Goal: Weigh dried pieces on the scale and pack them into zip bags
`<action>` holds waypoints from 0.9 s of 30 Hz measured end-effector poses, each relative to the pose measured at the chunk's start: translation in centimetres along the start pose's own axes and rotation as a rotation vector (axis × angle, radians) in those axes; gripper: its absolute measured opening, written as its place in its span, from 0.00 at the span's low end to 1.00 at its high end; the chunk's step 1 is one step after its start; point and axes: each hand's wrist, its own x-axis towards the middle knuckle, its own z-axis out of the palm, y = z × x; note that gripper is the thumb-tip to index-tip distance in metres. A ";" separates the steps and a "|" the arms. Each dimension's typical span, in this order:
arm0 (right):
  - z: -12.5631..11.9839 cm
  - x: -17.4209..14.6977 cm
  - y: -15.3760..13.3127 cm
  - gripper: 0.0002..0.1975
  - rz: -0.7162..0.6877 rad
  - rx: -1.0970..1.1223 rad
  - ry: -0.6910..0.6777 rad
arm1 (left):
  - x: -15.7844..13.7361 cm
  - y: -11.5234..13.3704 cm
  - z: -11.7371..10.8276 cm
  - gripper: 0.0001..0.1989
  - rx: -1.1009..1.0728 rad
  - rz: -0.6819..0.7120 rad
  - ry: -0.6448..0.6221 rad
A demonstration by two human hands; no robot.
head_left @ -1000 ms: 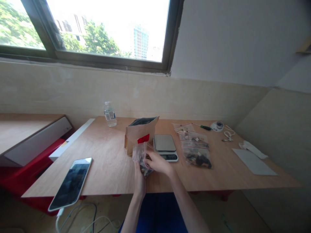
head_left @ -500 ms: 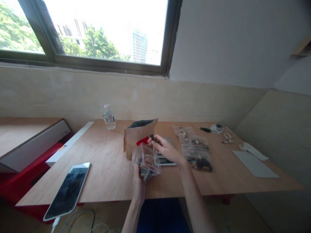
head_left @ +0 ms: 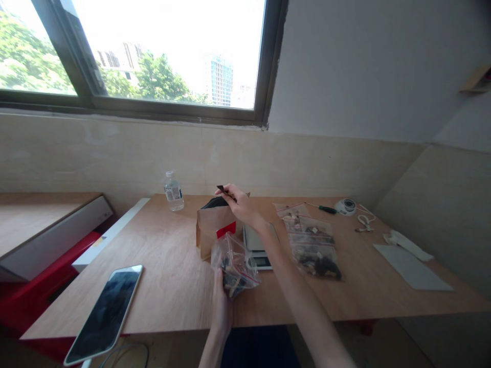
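2 hands: L 1 clr bag, R 1 dk pc.

Workroom: wooden table, scale, screwdriver

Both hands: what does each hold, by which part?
Left hand: clear plastic bag, by its lower left side. Right hand: small dark piece, behind its protruding tip.

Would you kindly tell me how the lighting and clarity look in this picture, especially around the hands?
Head view: much of the window burns out to white while the tabletop sits dimmer; head view again: glints on the clear plastic bag in the left hand muddle its contents; also head view: the dark piece in the right hand is too small to identify.
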 end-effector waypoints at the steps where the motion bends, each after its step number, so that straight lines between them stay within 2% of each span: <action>1: 0.3 -0.2 0.2 0.10 -0.011 -0.018 0.006 | 0.0 0.0 0.1 0.27 -0.006 -0.003 0.006; 5: 0.6 -1.0 0.4 0.11 -0.044 -0.109 -0.029 | -0.1 0.3 0.5 0.27 -0.011 0.026 0.011; 10: -0.2 -1.8 -0.8 0.16 -0.085 -0.244 -0.040 | -0.2 0.4 0.6 0.25 -0.020 0.007 0.028; 12: -0.6 -2.5 -1.7 0.17 -0.096 -0.290 0.005 | -0.1 0.3 0.5 0.24 -0.032 0.007 0.046; 14: -1.0 -3.9 -2.6 0.16 -0.076 -0.304 0.106 | 0.0 0.3 0.4 0.23 -0.039 0.010 0.046; 16: -1.2 -5.9 -3.2 0.14 -0.016 -0.258 0.229 | 0.0 0.3 0.4 0.23 -0.040 0.012 0.038; 18: -1.1 -8.3 -3.4 0.12 0.089 -0.150 0.286 | -0.1 0.3 0.5 0.22 -0.042 0.018 0.031; 20: -1.0 -10.7 -3.2 0.10 0.226 -0.032 0.207 | -0.1 0.2 0.4 0.22 -0.051 0.016 0.033; 23: -0.5 -13.3 -2.6 0.11 0.400 0.032 -0.051 | -0.1 -0.1 -0.1 0.24 -0.041 -0.002 0.041; 25: 0.0 -14.1 -2.4 0.11 0.434 0.022 -0.174 | 0.0 -0.2 -0.4 0.24 0.000 0.011 0.021; 27: 0.6 -14.4 -2.5 0.10 0.400 0.033 -0.226 | 0.0 -0.2 -0.6 0.25 0.077 0.050 -0.016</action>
